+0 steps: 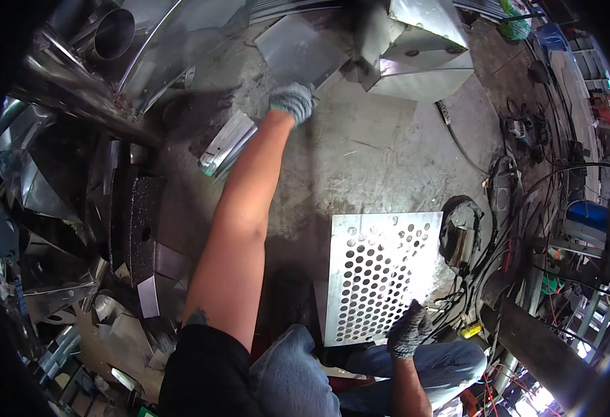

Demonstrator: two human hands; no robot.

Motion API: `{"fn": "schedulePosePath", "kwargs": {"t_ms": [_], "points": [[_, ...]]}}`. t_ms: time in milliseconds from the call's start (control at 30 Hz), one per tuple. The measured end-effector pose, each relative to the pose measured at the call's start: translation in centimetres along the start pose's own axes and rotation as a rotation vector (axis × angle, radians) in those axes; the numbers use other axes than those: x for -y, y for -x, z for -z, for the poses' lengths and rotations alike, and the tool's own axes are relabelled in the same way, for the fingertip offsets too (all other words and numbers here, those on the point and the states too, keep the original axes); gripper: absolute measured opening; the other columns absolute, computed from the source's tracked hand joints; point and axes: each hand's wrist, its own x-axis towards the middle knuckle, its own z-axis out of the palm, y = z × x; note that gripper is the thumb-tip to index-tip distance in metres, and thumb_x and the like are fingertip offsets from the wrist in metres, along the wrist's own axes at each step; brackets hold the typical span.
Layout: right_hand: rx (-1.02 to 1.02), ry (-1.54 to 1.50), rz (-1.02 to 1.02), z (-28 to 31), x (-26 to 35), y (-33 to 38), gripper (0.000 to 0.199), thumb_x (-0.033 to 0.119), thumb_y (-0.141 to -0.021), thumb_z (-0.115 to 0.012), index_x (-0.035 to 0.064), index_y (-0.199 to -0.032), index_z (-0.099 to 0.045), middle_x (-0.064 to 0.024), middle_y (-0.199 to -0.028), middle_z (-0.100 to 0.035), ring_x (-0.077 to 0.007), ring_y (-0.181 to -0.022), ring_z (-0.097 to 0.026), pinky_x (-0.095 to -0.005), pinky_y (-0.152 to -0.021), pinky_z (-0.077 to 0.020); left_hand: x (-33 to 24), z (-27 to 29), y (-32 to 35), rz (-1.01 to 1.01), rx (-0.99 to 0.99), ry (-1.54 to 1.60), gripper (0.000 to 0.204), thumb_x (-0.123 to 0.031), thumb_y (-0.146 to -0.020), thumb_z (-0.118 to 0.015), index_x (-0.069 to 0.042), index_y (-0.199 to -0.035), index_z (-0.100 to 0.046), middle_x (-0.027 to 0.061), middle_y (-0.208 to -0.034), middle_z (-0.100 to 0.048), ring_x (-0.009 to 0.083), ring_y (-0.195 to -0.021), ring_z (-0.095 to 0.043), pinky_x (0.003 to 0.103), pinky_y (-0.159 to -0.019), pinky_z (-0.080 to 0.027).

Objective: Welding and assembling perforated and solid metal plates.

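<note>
My left arm reaches far forward, and my gloved left hand (292, 103) is closed at the near edge of a flat grey metal sheet (300, 50) lying on the floor. The glove hides its fingertips. Close to my knees, my right hand (409, 331), in a dark knit glove, grips the lower right corner of a perforated metal plate (338, 278). Rows of round holes fill most of this plate, and bright light glares off its right side. The plate stands in front of my legs, its far edge toward the open floor.
A folded sheet-metal box (423, 73) stands at the far right. Short metal strips (227, 144) lie left of my forearm. Large shiny tubing (76, 83) and metal scrap crowd the left. On the right are cables (461, 156), a round dark ring (460, 236) and a beam (541, 347).
</note>
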Motion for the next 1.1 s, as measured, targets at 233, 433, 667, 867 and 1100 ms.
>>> {"fn": "schedulePosePath", "kwargs": {"t_ms": [233,433,667,867,1100], "points": [[-0.053,-0.063,-0.07,1.2,-1.3,0.6,0.037,0.03,-0.101,-0.064,0.0107,-0.07,-0.057,0.0031,-0.055,-0.051,-0.0081,-0.043,-0.048,-0.027,-0.041,-0.0373,-6.1,-1.0,6.1,-0.17,-0.083,0.126,0.033,-0.029,-0.093,-0.052,-0.004,-0.099,-0.073,0.0238,-0.098,-0.073,0.0412,-0.095,-0.071,0.05,-0.086,-0.057],[-0.038,-0.125,-0.047,2.8,-2.7,0.4,0.04,0.041,-0.102,-0.064,0.0105,-0.075,-0.062,0.0028,-0.057,-0.054,-0.0078,-0.044,-0.048,-0.0267,-0.04,-0.0374,-6.6,9.5,15.1,-0.021,-0.195,1.324,0.027,-0.031,-0.095,-0.06,-0.008,-0.084,-0.068,0.012,-0.072,-0.07,0.0273,-0.066,-0.07,0.04,-0.064,-0.056],[0.051,-0.175,-0.125,-0.5,-0.7,-0.4,0.043,0.049,-0.101,-0.062,0.0087,-0.109,-0.075,0.0059,-0.062,-0.049,-0.0049,-0.05,-0.041,-0.0239,-0.046,-0.0316,6.5,14.3,27.2,-0.411,-0.326,2.469,0.031,-0.031,-0.104,-0.046,-0.013,-0.085,-0.062,-0.0025,-0.065,-0.059,0.014,-0.059,-0.055,0.03,-0.059,-0.046],[0.132,-0.027,-0.021,-6.0,3.3,-7.9,0.059,0.057,-0.098,-0.063,0.002,-0.115,-0.074,-0.0035,-0.079,-0.066,-0.0141,-0.069,-0.058,-0.029,-0.062,-0.0451,2.1,20.2,38.9,-0.331,-0.509,2.503,0.033,-0.029,-0.102,-0.05,-0.013,-0.077,-0.062,-0.0018,-0.071,-0.063,0.0187,-0.07,-0.062,0.035,-0.069,-0.049],[0.222,0.205,-0.024,-12.2,2.6,-19.2,0.073,0.065,-0.097,-0.054,-0.0031,-0.108,-0.076,-0.0186,-0.099,-0.076,-0.03,-0.095,-0.068,-0.0415,-0.086,-0.0505,3.8,24.6,45.7,-0.384,-0.451,2.586,0.014,-0.021,-0.091,-0.056,-0.009,-0.085,-0.061,0.0058,-0.075,-0.063,0.0227,-0.076,-0.062,0.038,-0.072,-0.049]]}}
